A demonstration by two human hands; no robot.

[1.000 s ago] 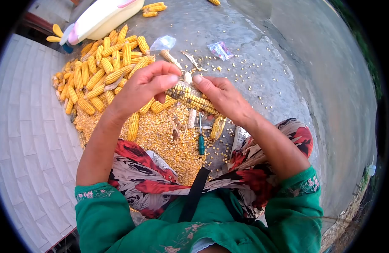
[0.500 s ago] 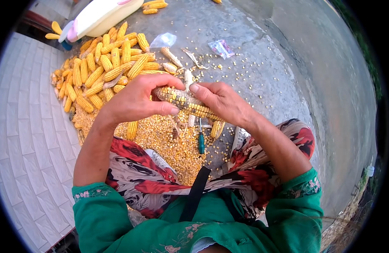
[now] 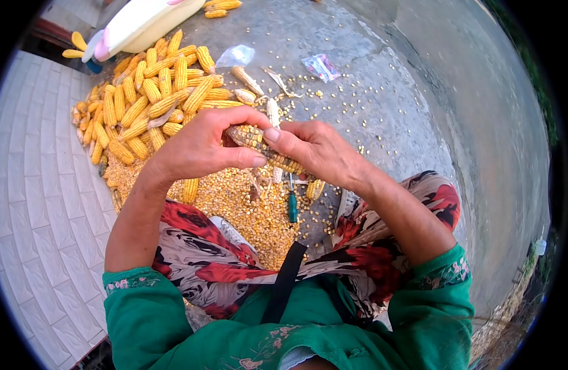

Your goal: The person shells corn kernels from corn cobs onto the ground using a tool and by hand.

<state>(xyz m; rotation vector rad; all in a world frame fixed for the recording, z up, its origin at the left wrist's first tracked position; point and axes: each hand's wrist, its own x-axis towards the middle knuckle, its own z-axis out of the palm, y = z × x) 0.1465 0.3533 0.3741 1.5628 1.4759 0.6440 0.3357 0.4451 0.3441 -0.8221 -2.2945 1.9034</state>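
Observation:
A partly shelled corn cob (image 3: 254,140), patchy with yellow kernels and dark gaps, is held up between my two hands. My left hand (image 3: 205,140) curls around its left end, thumb below and fingers above. Over the right part lies my right hand (image 3: 318,148), its thumb pressed on the kernels and its palm hiding the far end. Below them a screwdriver-like tool with a green handle (image 3: 292,207) stands out against loose corn kernels (image 3: 234,213). A pale bare cob (image 3: 273,112) lies just beyond my fingers.
A heap of yellow corn cobs (image 3: 148,92) rises at the upper left beside a tiled surface (image 3: 43,185). A cream-coloured tub (image 3: 151,24) lies behind it. Clear plastic (image 3: 236,56) and a colourful wrapper (image 3: 321,67) rest on the concrete among scattered kernels.
My right hand has slid left along the cob, its thumb now nearer my left fingers and covering more of it. My left hand keeps its hold.

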